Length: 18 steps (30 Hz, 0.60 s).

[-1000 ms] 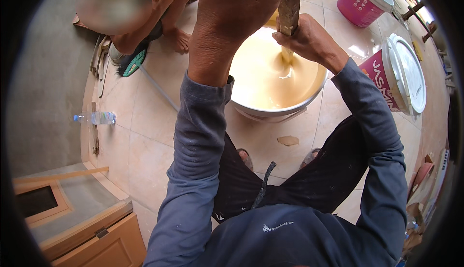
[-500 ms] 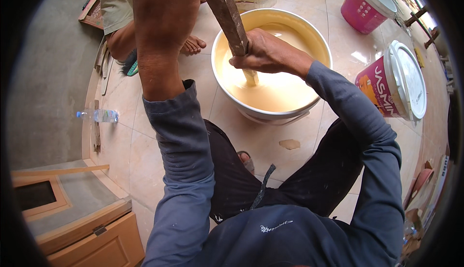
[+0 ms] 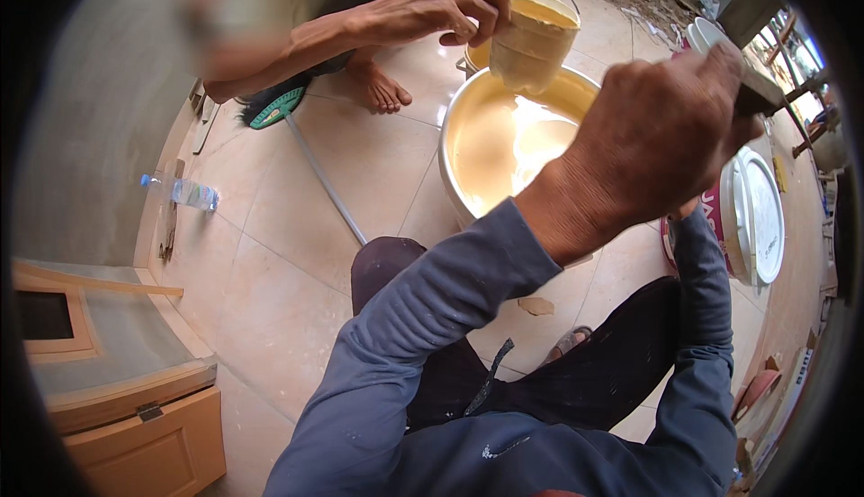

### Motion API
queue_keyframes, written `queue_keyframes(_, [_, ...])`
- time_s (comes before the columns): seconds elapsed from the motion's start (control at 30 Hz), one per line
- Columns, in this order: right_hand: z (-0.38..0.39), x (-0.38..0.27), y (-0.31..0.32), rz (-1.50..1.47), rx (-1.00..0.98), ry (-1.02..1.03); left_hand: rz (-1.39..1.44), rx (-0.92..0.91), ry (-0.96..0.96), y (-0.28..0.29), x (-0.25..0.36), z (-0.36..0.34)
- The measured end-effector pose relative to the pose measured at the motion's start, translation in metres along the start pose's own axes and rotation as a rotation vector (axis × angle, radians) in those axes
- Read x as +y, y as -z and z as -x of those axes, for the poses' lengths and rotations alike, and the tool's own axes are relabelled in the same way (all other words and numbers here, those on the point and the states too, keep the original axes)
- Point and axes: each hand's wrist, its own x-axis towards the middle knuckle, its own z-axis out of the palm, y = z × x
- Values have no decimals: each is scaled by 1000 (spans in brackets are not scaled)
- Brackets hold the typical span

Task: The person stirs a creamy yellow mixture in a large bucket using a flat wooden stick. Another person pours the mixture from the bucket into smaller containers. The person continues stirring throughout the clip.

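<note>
My left hand [image 3: 652,142] reaches across to the right, its fingers closed round the upper end of a wooden stick [image 3: 761,92]. The rest of the stick is hidden behind that hand. Only a sliver of my right hand [image 3: 686,210] shows below it; its fingers are hidden. Beside my left hand stands a white bucket [image 3: 447,151] of glossy cream paint [image 3: 490,151]. Over its far rim another person's hand [image 3: 445,2] holds a paint-coated cut-off plastic container [image 3: 537,43], tilted a little.
A second tub [image 3: 474,58] stands behind the bucket. At right is a lidded pink-and-white bucket [image 3: 756,214]. A green-headed broom [image 3: 277,108] lies on the tiles at left, near a water bottle [image 3: 193,194]. A wooden cabinet [image 3: 148,443] fills the lower left.
My left hand has swung right with the stick, and my right hand has left the bucket's middle. The other person has leaned in, bringing the cut-off container over the bucket.
</note>
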Motion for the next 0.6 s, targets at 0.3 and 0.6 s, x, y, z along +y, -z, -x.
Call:
queue_keyframes(0.3, [10, -17, -11, -21, -80, -26, -38, 23, 67, 10, 22, 4])
queue_keyframes(0.6, [9, -22, -20, -20, -68, 146, 154, -30, 154, 28, 18, -10])
